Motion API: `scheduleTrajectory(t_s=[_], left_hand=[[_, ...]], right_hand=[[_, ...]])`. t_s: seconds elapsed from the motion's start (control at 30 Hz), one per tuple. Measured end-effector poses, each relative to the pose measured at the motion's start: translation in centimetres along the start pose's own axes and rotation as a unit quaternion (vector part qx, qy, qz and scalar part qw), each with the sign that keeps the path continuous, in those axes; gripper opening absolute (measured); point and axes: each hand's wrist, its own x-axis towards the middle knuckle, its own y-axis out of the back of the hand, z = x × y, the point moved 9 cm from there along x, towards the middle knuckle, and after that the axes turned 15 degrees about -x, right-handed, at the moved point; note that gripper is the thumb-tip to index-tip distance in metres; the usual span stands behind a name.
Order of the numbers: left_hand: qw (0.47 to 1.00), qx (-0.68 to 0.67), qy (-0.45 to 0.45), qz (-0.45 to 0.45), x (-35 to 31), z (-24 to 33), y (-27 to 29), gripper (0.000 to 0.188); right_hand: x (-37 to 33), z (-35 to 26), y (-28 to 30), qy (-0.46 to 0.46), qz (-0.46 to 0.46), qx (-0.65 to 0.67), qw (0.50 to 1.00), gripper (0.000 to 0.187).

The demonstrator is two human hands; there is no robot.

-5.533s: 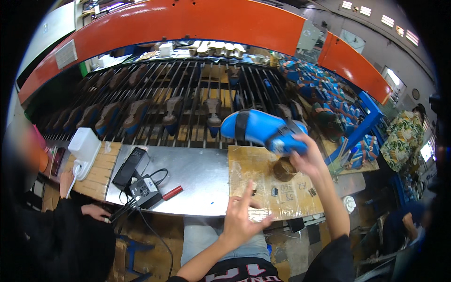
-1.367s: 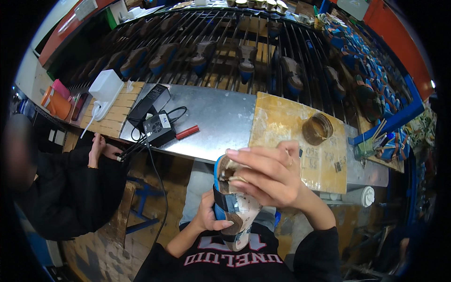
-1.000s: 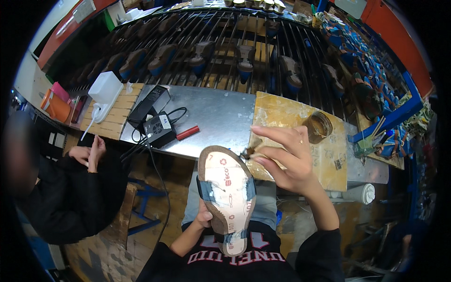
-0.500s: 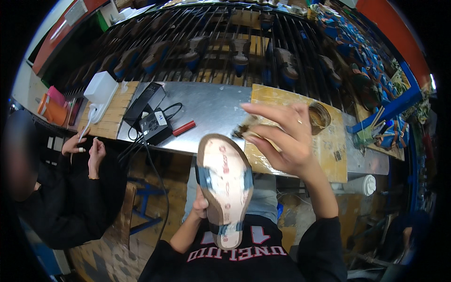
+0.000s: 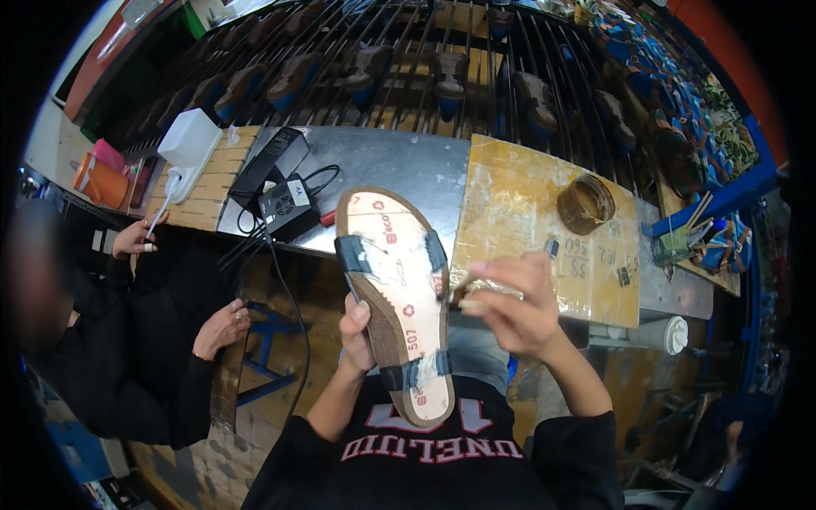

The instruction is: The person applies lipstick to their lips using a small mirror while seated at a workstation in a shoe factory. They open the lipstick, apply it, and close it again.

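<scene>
Nearest the camera, the person's left hand (image 5: 359, 336) grips a tan, cork-edged sandal footbed with blue straps folded over its underside (image 5: 396, 297), holding it upturned above the lap with the thumb on its left edge. The footbed's toe end points toward the workbench and its heel end hangs over the dark printed shirt. The right hand (image 5: 510, 302) sits just beside the footbed's right edge, its fingers pinched narrow around a small brush-like tool (image 5: 466, 291) whose tip touches the sole near the blue strap.

Beyond the hands lies a yellowish, glue-stained work board (image 5: 544, 217) on a grey metal bench top (image 5: 382, 161). A round brownish glue tin (image 5: 586, 203) stands on the board's far right part. To the left on the bench rest a black power adapter with cables (image 5: 287, 206) and a white boxy device (image 5: 189, 138).

At the left, another person in dark sleeves has a hand (image 5: 136, 240) near the bench edge.

Farthest off, a dark metal rack (image 5: 408, 51) carries rows of shoe lasts and sandals.
</scene>
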Motion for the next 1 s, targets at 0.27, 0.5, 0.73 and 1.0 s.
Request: scheduleTrajectory(t_s=[0.27,0.5,0.73,1.0], left_hand=[[0.996,0.042,-0.072,0.021,1.8,1.6,0.3,0.062],[0.998,0.054,-0.018,0.034,3.2,1.3,-1.2,0.057],[0.971,-0.053,0.223,0.063,1.5,-2.0,-5.8,0.064],[0.944,-0.153,0.288,0.045,-0.3,-3.1,-7.8,0.07]], right_hand=[[-0.5,-1.8,0.8,-0.037,-0.074,0.035,0.996,0.014],[2.1,-3.9,-0.3,0.02,-0.142,0.193,0.971,0.009],[6.9,-5.1,0.1,0.177,-0.137,0.358,0.906,0.007],[7.9,-6.0,-3.1,0.205,-0.207,0.477,0.829,0.012]])
